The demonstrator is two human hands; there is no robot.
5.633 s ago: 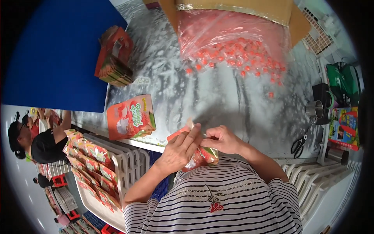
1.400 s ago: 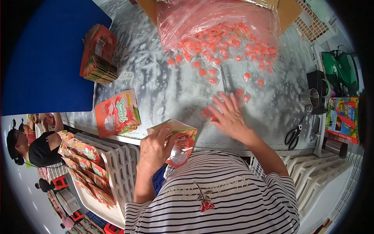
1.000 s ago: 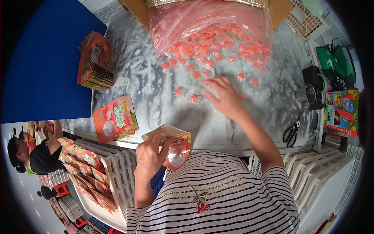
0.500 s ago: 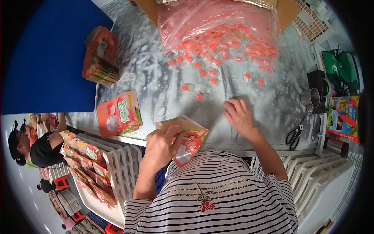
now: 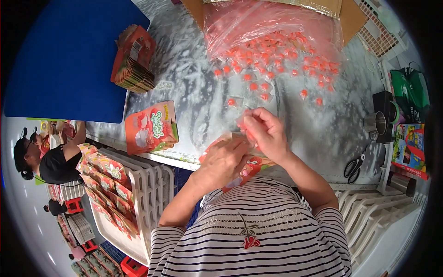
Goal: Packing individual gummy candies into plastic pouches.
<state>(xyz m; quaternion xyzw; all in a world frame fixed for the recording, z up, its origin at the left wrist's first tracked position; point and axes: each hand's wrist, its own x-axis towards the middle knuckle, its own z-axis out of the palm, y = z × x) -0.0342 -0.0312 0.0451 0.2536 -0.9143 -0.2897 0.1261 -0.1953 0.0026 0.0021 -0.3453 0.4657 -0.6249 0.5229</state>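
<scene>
Close to my body, my left hand is closed around a red and orange pouch, whose mouth points away from me. My right hand pinches a clear-wrapped red candy right above the pouch's opening; the fingers partly cover it. Just beyond my right hand lies one loose wrapped candy. Farther off, many more candies spill out of a plastic-lined cardboard box. To the left, a few flat pouches lie stacked at the table's edge.
A bundle of upright pouches stands beside a blue board. White crates with filled pouches sit lower left. Black scissors and a metal cup are at right. Another person works at far left.
My right hand has moved left and toward the pouch and now pinches a candy; the candy nearest me no longer lies alone on the table. My left hand keeps hold of the pouch.
</scene>
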